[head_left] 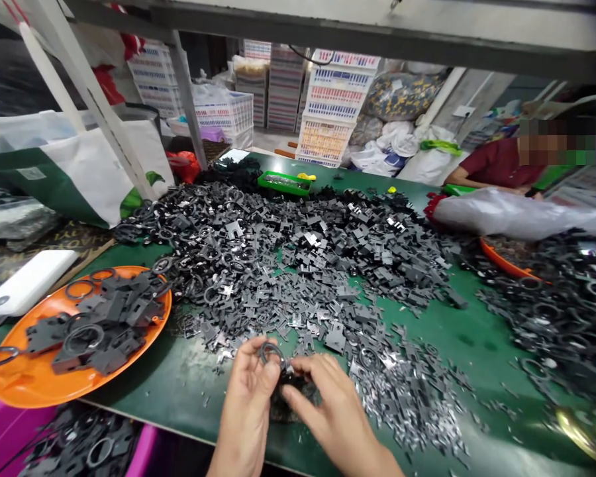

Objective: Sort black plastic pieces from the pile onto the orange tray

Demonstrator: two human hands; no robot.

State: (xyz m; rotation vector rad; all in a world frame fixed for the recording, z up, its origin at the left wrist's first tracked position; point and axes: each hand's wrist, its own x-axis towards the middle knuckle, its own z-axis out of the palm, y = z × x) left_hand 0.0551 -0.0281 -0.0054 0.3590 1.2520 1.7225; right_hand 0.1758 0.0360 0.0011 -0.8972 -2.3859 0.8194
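Close to the table's front edge, my left hand (253,384) pinches a dark ring-shaped part (271,353) between thumb and fingers, its loop standing up. My right hand (322,391) meets it from the right, with thumb and index finger closed at the lower end of the same part. Whether a second small piece sits between the fingertips is hidden. Just beyond both hands spreads a large heap of small black and grey parts (298,285), flat notched plates and rings among them. Small shiny pieces (412,391) are scattered to the right of my right hand.
On the left, an orange plate (79,387) holds black blocks and rings. Below it stands a purple bin (146,450) of similar parts. A green tray (284,185) sits behind the heap. A person (496,162) is at the far right. A shelf beam (298,30) crosses overhead.
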